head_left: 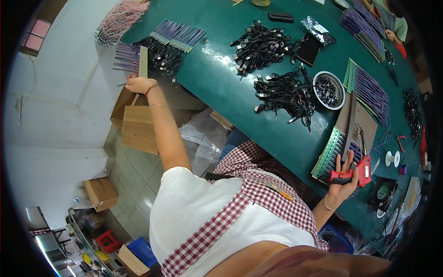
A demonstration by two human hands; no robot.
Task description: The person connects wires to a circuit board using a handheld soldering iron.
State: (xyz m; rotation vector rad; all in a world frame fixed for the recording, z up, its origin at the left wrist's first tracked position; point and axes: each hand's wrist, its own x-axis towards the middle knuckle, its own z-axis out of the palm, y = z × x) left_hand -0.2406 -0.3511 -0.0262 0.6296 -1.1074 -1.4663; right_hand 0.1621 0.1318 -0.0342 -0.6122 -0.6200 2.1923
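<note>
My left hand point(140, 84) reaches out to the far left, its fingers closed round the lower end of a flat tan strip point(143, 62). Thin purple sticks point(125, 54) jut out to the left of that strip. Behind it lie black cables point(168, 62) and another row of purple sticks point(177, 33) on green boards. At the right, my right hand point(344, 184) holds a red and black soldering gun point(364, 171), its handle across the palm and some fingers raised. Under the gun's tip rests a board panel with green edging point(328, 150), with a dark bar point(350, 122) lying over it.
Two heaps of black cables point(265, 46) point(286, 94) lie on the green table point(212, 78). Beside them stands a metal bowl point(343, 94) of small dark parts. A solder spool point(392, 159) and red pliers point(401, 143) are at the right. Another person's hand point(392, 37) shows at top right.
</note>
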